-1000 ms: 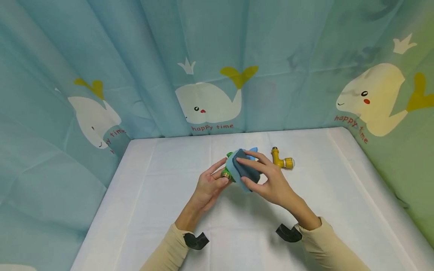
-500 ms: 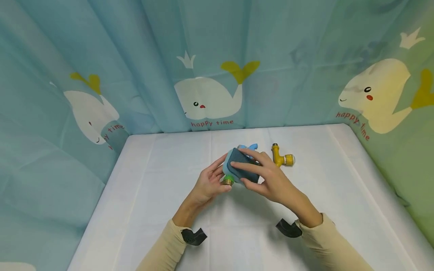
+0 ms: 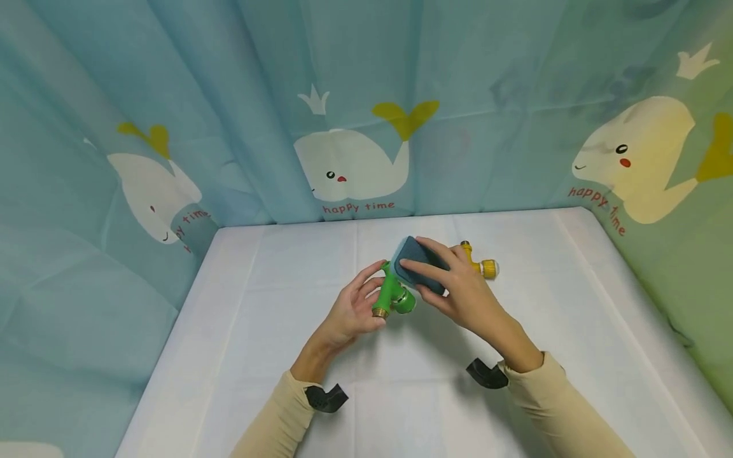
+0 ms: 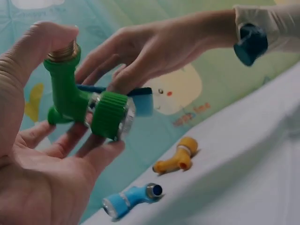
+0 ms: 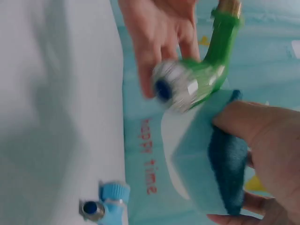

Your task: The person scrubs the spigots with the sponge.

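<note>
In the head view, my left hand point(image 3: 352, 308) holds up a green tap point(image 3: 389, 291), its brass threaded end towards me. The left wrist view shows the thumb on that brass end and fingertips under the tap's ribbed knob point(image 4: 110, 115). My right hand point(image 3: 466, 289) grips a two-tone blue sponge point(image 3: 413, 251), dark on one face and light on the other. The sponge's light side point(image 5: 199, 150) faces the tap at its upper end; whether they touch I cannot tell. A yellow tap point(image 3: 488, 268) lies behind the right hand, partly covered by it.
A blue tap point(image 4: 131, 199) lies on the table beside the yellow one, hidden in the head view behind the right hand and sponge. The white-covered table point(image 3: 275, 343) ends at a whale-print curtain point(image 3: 475, 140). Black wrist mounts point(image 3: 326, 399) sit at both cuffs.
The sponge has moved off the front of the green tap, up and to the right, uncovering it. The green tap has turned, and its knob now shows. The blue tap has gone from sight behind the right hand.
</note>
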`<state>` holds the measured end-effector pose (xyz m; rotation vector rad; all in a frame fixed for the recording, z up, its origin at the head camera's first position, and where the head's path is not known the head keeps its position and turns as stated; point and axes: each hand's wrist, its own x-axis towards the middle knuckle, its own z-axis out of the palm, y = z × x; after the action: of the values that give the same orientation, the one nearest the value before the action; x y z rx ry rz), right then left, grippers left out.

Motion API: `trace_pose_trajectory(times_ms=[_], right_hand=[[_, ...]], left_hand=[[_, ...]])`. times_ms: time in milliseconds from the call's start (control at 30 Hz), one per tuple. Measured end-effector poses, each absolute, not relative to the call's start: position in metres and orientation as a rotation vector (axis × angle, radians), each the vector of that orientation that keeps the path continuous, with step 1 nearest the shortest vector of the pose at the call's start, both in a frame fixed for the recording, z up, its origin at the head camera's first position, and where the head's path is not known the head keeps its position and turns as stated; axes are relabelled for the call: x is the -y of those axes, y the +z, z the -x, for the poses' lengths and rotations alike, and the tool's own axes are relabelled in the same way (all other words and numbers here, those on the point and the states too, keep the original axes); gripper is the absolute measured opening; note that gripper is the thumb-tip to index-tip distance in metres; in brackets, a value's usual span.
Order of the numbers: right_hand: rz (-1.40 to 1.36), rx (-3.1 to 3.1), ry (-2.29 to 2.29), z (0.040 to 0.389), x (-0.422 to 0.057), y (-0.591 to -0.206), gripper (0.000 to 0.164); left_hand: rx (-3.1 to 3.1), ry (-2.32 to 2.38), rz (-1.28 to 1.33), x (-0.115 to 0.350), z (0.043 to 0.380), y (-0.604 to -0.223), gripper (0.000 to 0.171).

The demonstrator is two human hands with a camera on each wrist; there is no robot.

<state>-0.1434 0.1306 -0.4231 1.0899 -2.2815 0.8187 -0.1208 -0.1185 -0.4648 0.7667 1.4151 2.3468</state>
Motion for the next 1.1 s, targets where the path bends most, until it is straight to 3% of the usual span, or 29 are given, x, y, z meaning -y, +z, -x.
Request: trace_pose_trajectory(times_ms=[267,433,633,1100], right_hand=[[-1.04,2.271,0.782,0.144,-0.134,-0.424,0.051],[-0.956,2.238,1.005,0.134,-0.128,-0.42,0.051],[-1.089,2.19,1.171,0.114,-0.108,-0.42,0.049],[-1.0,2.348,0.956,0.127,-0.122,-0.422,0.048]], left_hand=[[-1.359,2.377,-0.803,0.12,0.123,-0.461,0.116],[-1.355,2.413,-0.809,0.121,0.124,-0.457,0.117],[-1.41,2.475,-0.776,0.121,0.125,-0.458,0.118],[-1.49,2.475,-0.749,0.122,0.121,-0.455,0.116]])
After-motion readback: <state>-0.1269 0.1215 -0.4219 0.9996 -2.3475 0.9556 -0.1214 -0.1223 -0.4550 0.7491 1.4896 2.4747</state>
